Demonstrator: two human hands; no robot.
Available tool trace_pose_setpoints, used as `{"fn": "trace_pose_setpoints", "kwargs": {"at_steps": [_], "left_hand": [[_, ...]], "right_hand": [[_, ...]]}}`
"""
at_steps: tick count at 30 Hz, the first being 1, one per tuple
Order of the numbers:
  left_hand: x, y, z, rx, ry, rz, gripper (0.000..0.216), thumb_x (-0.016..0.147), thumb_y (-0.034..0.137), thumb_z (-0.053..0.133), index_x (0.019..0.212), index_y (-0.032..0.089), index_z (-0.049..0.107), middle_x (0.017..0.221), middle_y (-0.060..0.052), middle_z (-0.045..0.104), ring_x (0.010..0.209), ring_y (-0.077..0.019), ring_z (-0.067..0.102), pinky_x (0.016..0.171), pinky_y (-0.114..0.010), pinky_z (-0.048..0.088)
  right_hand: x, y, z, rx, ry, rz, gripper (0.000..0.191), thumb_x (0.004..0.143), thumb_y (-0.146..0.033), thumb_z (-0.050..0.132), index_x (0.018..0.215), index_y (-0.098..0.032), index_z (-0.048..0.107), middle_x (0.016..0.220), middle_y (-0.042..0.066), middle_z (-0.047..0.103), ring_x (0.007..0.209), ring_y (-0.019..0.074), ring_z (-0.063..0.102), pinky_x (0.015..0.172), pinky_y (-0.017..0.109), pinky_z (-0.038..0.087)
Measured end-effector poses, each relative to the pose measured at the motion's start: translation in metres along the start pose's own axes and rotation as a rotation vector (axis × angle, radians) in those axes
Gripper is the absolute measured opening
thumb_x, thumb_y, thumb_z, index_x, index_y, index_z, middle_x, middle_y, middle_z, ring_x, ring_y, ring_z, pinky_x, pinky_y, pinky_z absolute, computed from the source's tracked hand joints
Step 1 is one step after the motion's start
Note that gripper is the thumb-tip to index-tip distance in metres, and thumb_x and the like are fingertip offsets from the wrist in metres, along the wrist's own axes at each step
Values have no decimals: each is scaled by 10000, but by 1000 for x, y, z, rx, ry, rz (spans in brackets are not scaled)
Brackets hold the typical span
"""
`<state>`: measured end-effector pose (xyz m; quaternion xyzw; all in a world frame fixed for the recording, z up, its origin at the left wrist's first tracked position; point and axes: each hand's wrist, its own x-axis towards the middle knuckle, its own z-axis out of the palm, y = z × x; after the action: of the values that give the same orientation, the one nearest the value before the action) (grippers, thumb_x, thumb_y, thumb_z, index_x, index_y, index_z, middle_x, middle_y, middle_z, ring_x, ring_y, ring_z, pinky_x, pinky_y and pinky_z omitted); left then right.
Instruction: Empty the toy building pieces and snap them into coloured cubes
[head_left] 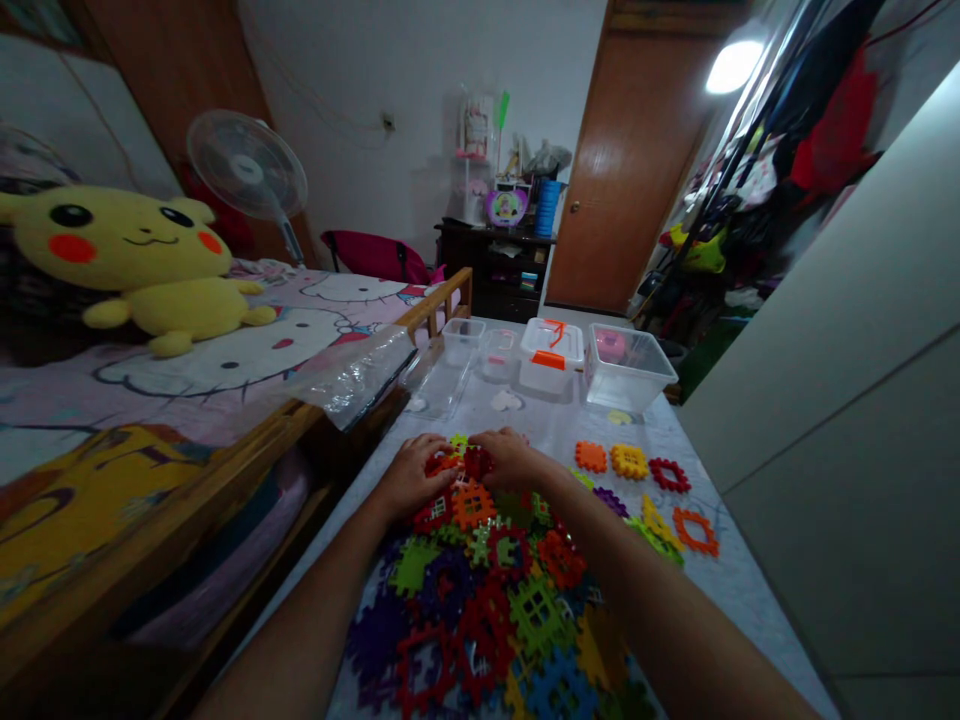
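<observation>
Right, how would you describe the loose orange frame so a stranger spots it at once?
On the table, find the heap of pieces; loose ones lie to its right. The orange frame is farthest right, its colour setting it apart from the red frame behind.

Dim, lamp [735,66] glaring (upper right), edges stretched

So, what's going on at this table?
A person's left-hand grip and right-hand grip are close together at reddish pieces on the far end of a heap of colourful plastic pieces; whether either holds one is unclear. Orange, yellow and red pieces lie to the right, apart from the heap. Clear plastic boxes stand beyond.
</observation>
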<state>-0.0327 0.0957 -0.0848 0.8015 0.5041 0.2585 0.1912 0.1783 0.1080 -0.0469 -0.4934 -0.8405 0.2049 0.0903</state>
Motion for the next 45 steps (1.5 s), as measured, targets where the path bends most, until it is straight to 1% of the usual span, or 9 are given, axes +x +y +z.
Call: {"fn": "trace_pose_setpoints", "kwargs": {"at_steps": [5, 8, 12, 18, 21, 24, 31, 37, 45], "left_hand": [[0, 2, -1, -18, 5, 0, 363, 754, 448, 624, 1013, 201, 683, 1157, -93, 633, 1101, -280, 557, 1000, -432, 410], [0, -1, 0, -15, -1, 4, 354, 752, 433, 629, 1017, 203, 678, 1167, -91, 629, 1120, -282, 546, 1004, -436, 406], [0, -1, 0, -3, -11, 7, 348, 765, 419, 617, 1024, 192, 669, 1171, -94, 623, 1118, -277, 545, 1005, -430, 404], [0, 1, -1, -7, -28, 14, 337, 777, 418, 599, 1018, 193, 665, 1168, -93, 620, 1112, -274, 543, 1006, -437, 402], [0, 0, -1, -6, -20, 11, 323, 771, 416, 603, 1009, 207, 666, 1169, -87, 621, 1126, -276, 538, 1011, -439, 397], [0, -1, -1, -2, -18, 12, 322, 764, 404, 609, 1013, 207, 664, 1174, -87, 619, 1133, -275, 538, 1015, -433, 396], [0, -1, -1, -10, -31, 10, 325, 771, 402, 607, 1015, 196, 667, 1181, -93, 619, 1131, -279, 539, 1011, -444, 400], [0, -1, 0, -14, -16, 3, 325, 761, 401, 617, 1013, 201, 663, 1179, -91, 618, 1127, -276, 541, 1009, -440, 405], [0, 1, -2, -12, -31, -4, 333, 762, 411, 615, 1010, 196, 671, 1181, -96, 620, 1135, -278, 539, 1019, -431, 396]], "right_hand": [[2, -5, 9, 37, 9, -71, 633, 618, -90, 693, 1235, -187, 597, 1144, 117, 624, 1051, 286, 560, 953, 442, 404], [1, 3, 2, 123, 57, -71, 630, 633, -110, 708, 1245, -190, 582, 1153, 104, 591, 1015, 232, 575, 928, 378, 439], [-1, 26, -16, 266, 168, 30, 542, 693, -85, 637, 1220, -171, 546, 1145, 82, 578, 905, 152, 606, 808, 287, 494], [-8, 51, -22, 367, 212, 174, 410, 731, -168, 619, 1132, -162, 534, 936, 20, 640, 792, 137, 615, 659, 238, 493], [-12, 52, -16, 312, 183, 217, 369, 677, -196, 681, 1029, -167, 575, 855, -9, 632, 756, 136, 585, 657, 237, 466], [-14, 51, -13, 210, 138, 245, 346, 647, -218, 712, 970, -158, 604, 843, 6, 635, 747, 151, 562, 670, 257, 442], [-10, 38, -17, -27, 53, 220, 568, 622, -287, 743, 1157, -168, 592, 1113, 92, 626, 989, 240, 560, 836, 313, 417], [-3, 31, -19, -160, -8, 213, 342, 667, -259, 692, 985, -134, 672, 1062, 134, 639, 912, 238, 596, 764, 290, 433], [3, 34, -23, -234, -26, 223, 326, 636, -303, 735, 914, -138, 695, 1016, 138, 659, 865, 242, 614, 708, 278, 446]]}}
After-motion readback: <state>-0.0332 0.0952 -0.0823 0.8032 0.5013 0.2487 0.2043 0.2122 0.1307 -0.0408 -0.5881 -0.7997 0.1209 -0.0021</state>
